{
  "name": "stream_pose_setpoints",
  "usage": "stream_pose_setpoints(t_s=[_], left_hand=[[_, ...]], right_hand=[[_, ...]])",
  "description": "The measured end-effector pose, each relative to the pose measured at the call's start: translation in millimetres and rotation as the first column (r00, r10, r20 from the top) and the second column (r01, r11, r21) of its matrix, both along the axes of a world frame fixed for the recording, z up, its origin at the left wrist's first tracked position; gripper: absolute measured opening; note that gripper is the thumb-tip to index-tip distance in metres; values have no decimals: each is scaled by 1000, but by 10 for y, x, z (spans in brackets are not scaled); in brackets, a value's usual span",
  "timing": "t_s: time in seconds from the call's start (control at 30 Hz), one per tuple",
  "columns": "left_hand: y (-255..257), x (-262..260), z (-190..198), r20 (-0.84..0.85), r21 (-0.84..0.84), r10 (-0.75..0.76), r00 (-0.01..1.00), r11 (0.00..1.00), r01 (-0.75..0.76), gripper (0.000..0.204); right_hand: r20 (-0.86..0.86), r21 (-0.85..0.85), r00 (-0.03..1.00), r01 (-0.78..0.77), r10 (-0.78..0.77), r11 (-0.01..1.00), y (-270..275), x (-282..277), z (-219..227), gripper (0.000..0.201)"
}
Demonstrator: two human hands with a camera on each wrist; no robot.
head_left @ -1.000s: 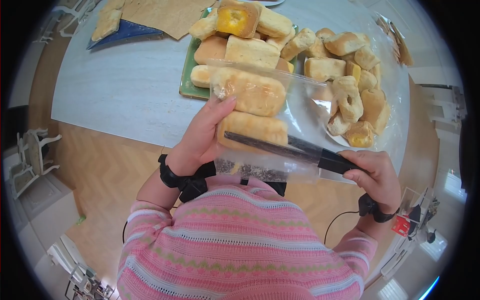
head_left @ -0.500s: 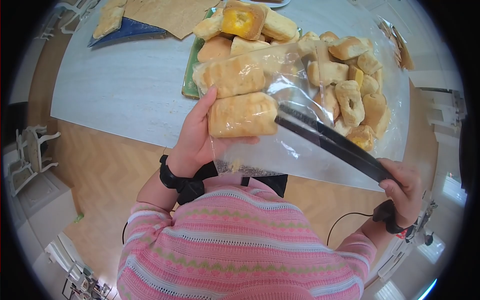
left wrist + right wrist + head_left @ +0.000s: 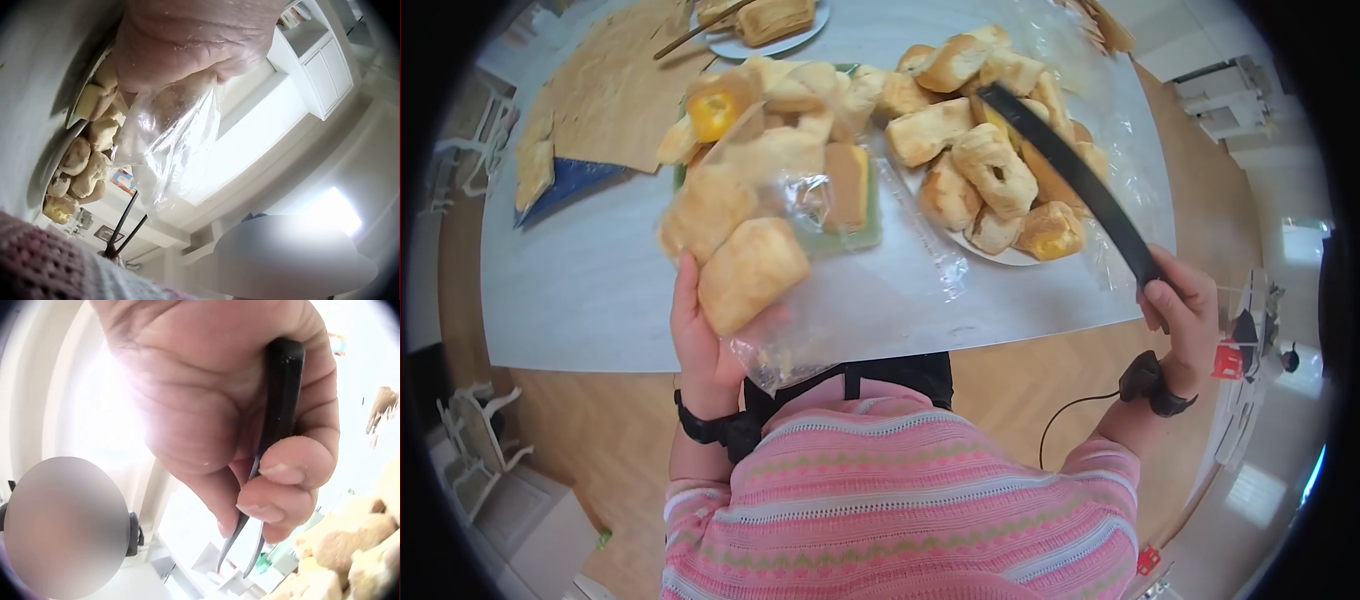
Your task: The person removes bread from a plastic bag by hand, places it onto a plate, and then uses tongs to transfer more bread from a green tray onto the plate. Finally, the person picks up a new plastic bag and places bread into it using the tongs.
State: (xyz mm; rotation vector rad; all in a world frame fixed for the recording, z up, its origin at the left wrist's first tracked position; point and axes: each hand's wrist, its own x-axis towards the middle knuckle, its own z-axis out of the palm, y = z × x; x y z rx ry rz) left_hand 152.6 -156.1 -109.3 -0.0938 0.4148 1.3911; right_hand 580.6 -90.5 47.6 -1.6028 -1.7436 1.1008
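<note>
My left hand (image 3: 705, 335) grips a clear plastic bag (image 3: 835, 310) with two pale bread rolls inside, held over the table's front left. One roll (image 3: 755, 275) lies against the thumb, the other (image 3: 705, 215) just behind it. In the left wrist view the bag (image 3: 178, 134) hangs crinkled below the hand (image 3: 194, 37). My right hand (image 3: 1185, 315) holds black tongs (image 3: 1080, 175) by the handle end, their tips over a plate of bread pieces. Up close in the right wrist view, fingers wrap the tongs (image 3: 281, 394); the tips stand slightly apart, with nothing between them.
Bread pieces heap on a white plate (image 3: 1010, 257) at the right and on a green tray (image 3: 860, 238) beside it. Farther back are a white plate (image 3: 785, 46) with pastries and a stick, brown paper (image 3: 600, 95) and a blue plate (image 3: 580, 185). Clear plastic film surrounds the right plate.
The tongs have come out of the bag and swung up over the right plate. My left hand has shifted left with the bag, now tilted. The head view has turned.
</note>
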Motion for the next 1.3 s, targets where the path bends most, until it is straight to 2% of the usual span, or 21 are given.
stream_pose_setpoints(t_s=[0.03, 0.1, 0.13, 0.2, 0.27, 0.37, 0.47, 0.63, 0.7, 0.73, 0.77, 0.87, 0.93, 0.97, 1.03, 1.23, 1.3], left_hand=[[10, -7, -3, -1, 5, -13, 1000, 1000, 13, 61], [50, -15, -31, -30, 1, 33, 999, 999, -33, 60], [63, -22, -34, -30, 4, 22, 999, 1000, -21, 60], [91, -34, -32, -97, -54, 69, 993, 996, -74, 60], [104, -15, -38, -126, -43, 60, 990, 997, -65, 60], [148, 69, -40, -150, -22, 46, 988, 999, -50, 60], [118, 117, 17, -151, -9, 35, 988, 999, -37, 60], [76, 77, 12, -155, -48, 58, 986, 997, -66, 61], [59, 27, -7, -138, -49, 55, 989, 997, -62, 61], [62, 18, -13, -136, -50, 58, 989, 997, -66, 61], [69, 18, -14, -130, -71, 73, 989, 994, -82, 61], [74, -2, -15, -93, -75, 76, 993, 994, -83, 61], [76, -22, -42, -61, -58, 64, 996, 996, -67, 61], [78, -28, -56, -83, -50, 54, 995, 997, -58, 61], [85, -36, -64, -102, -43, 46, 994, 998, -50, 61], [94, -42, -56, -133, -122, 23, 991, 992, -40, 60], [84, -63, -57, -117, -103, 11, 993, 994, -23, 59]], right_hand=[[-1, 5, 1000, 13, -13, 1000, -12, 132, -62, 37], [20, 6, 980, 200, -200, 980, -17, 343, -166, 38], [41, 10, 968, 246, -247, 969, -29, 395, -204, 37], [34, -6, 956, 292, -292, 956, -50, 494, -262, 37], [25, -23, 944, 330, -329, 944, -41, 526, -264, 36], [8, -47, 953, 301, -301, 952, 76, 528, -288, 36], [24, 70, 965, 259, -262, 963, 283, 538, -270, 34], [101, 140, 967, 217, -232, 966, 534, 330, -264, 33], [351, 405, 919, 26, -182, 914, 474, 112, -276, 33], [440, 558, 884, -130, -159, 820, 454, 39, -314, 34], [483, 630, 857, -199, -179, 751, 410, -78, -325, 35], [542, 619, 801, -177, -253, 765, 234, -317, -383, 37], [631, 681, 698, -289, -339, 673, 169, -391, -470, 39], [634, 679, 697, -294, -336, 673, 141, -443, -498, 39], [663, 720, 604, -354, -442, 596, 82, -546, -556, 42], [621, 772, 567, -322, -541, 549, 3, -782, -780, 45], [631, 771, 514, -328, -581, 546, 15, -846, -803, 44]])
